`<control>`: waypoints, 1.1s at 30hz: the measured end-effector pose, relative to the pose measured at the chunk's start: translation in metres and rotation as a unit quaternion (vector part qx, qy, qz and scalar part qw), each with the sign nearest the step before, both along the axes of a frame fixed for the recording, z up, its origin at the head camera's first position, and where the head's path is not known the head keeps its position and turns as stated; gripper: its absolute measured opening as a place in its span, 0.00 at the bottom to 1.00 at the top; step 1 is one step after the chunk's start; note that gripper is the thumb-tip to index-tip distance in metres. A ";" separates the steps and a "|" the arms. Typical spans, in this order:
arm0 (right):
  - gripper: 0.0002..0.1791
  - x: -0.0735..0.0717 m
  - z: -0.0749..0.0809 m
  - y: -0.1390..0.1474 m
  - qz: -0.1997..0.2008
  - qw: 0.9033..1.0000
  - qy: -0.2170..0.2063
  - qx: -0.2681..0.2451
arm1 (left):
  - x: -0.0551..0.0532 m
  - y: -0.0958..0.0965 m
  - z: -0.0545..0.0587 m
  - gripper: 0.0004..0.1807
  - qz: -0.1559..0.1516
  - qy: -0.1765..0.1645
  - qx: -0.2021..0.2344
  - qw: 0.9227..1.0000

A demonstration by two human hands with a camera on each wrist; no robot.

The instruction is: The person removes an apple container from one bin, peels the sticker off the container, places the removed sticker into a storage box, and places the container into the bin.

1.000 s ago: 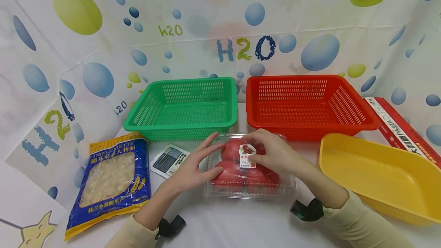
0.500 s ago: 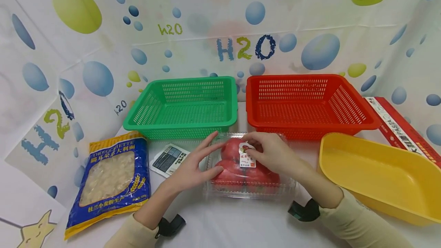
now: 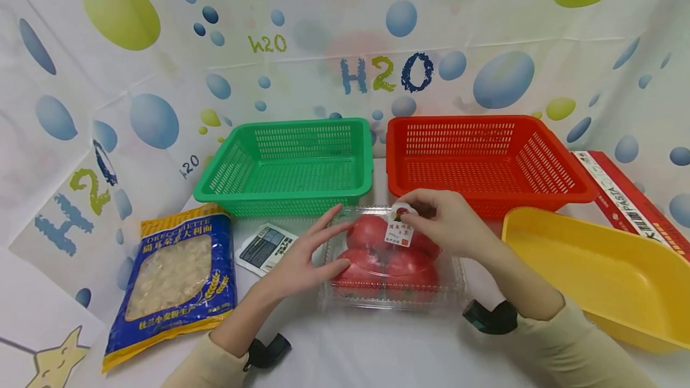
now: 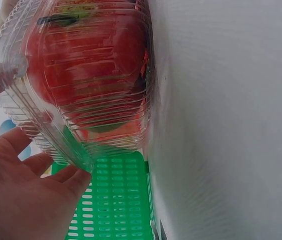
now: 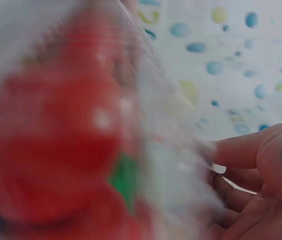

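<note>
A clear plastic clamshell box (image 3: 393, 301) of red tomatoes (image 3: 358, 268) sits on the white table in front of me. My left hand (image 3: 302, 259) rests against its left side in the head view, fingers spread and fairly straight. The left wrist view shows those fingers (image 4: 76, 180) touching the lid's rim. My right hand (image 3: 447, 220) pinches a white printed sticker (image 3: 399, 229) between thumb and fingers over the top of the box. The sticker stands tilted; whether its lower end still touches the lid I cannot tell. The right wrist view is blurred.
Behind the box stand a green basket (image 3: 291, 206) and a red basket (image 3: 485, 199). A yellow bin (image 3: 587, 280) and red pasta boxes (image 3: 620, 202) are at right. To the left lie a blue pasta bag (image 3: 172, 274) and a small white packet (image 3: 264, 248).
The right hand has moved up and to the right, taking the sticker with it; the sticker now tilts and uncovers more of the tomatoes. The left hand has stayed in place.
</note>
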State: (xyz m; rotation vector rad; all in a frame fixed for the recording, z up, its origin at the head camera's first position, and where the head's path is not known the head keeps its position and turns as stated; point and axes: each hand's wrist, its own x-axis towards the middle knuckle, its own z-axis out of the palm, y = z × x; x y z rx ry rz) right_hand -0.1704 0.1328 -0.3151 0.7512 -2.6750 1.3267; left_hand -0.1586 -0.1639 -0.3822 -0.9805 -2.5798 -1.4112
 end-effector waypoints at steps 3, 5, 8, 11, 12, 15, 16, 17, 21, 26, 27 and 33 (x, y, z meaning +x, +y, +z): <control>0.12 -0.002 0.009 0.013 -0.005 1.000 0.003 -0.016 | -0.001 0.000 0.000 0.32 -0.002 -0.003 0.002 1.000; 0.11 -0.003 0.015 0.021 -0.008 1.000 0.006 -0.024 | -0.002 -0.001 -0.001 0.32 -0.004 -0.007 0.003 1.000; 0.12 -0.004 0.023 0.032 -0.015 0.999 -0.001 -0.035 | -0.003 -0.002 -0.002 0.32 -0.005 -0.010 0.004 1.000; 0.13 -0.004 0.028 0.043 -0.023 0.999 -0.008 -0.030 | -0.003 -0.002 -0.002 0.32 -0.005 -0.011 0.007 1.000; 0.13 -0.004 0.030 0.047 -0.027 0.999 -0.013 -0.028 | -0.003 -0.001 -0.002 0.32 -0.004 -0.012 0.008 1.000; 0.13 -0.004 0.031 0.061 -0.042 0.999 -0.023 -0.016 | -0.002 0.001 -0.003 0.32 -0.003 -0.017 0.012 1.000; 0.13 -0.004 0.030 0.066 -0.048 0.998 -0.025 -0.010 | -0.002 0.002 -0.004 0.33 -0.004 -0.019 0.014 1.000; 0.13 -0.004 0.030 0.072 -0.053 0.998 -0.025 -0.004 | -0.002 0.003 -0.005 0.33 -0.003 -0.022 0.015 1.000; 0.14 -0.004 0.025 0.093 -0.076 0.996 -0.030 0.026 | -0.001 0.006 -0.008 0.32 -0.004 -0.026 0.020 0.999; 0.17 -0.005 0.019 0.118 -0.100 0.992 -0.057 0.048 | 0.000 0.005 -0.008 0.31 -0.003 -0.017 0.022 1.000; 0.17 -0.005 0.018 0.122 -0.105 0.991 -0.062 0.052 | -0.001 0.004 -0.007 0.31 -0.003 -0.016 0.023 1.000; 0.18 -0.010 0.015 0.142 -0.117 0.987 -0.073 0.082 | -0.002 0.001 -0.003 0.32 -0.003 -0.022 0.022 1.000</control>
